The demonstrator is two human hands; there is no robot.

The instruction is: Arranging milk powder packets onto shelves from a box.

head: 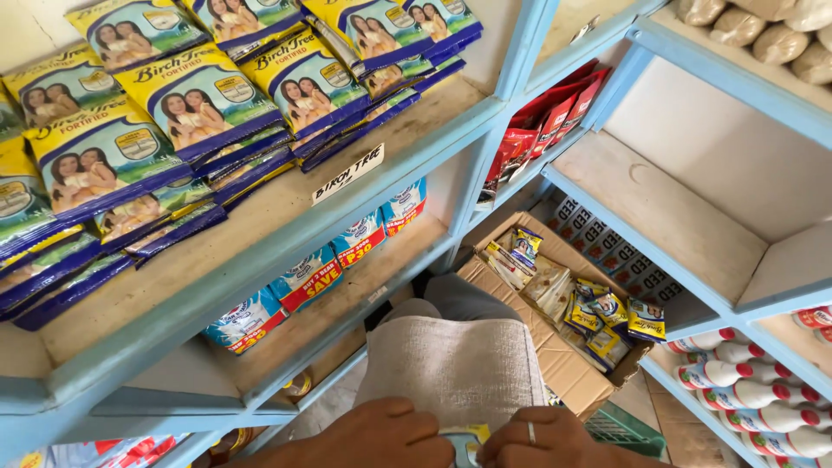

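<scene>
Small glossy yellow-and-blue sachet [466, 442] sits at the bottom edge, pinched between both hands over a grey woven cloth [455, 364]. Left hand [373, 438] and ringed right hand [542, 442] are curled around it. Just right — an open brown cardboard box [555, 347] of similar sachets. Upper left, flat yellow-blue foil packs [199, 104] overlap on a pale-blue wooden shelf [286, 238] behind a white handwritten tag [348, 173].

Small shop: blue shelves [347, 204] of stacked sachets [199, 104]
</scene>
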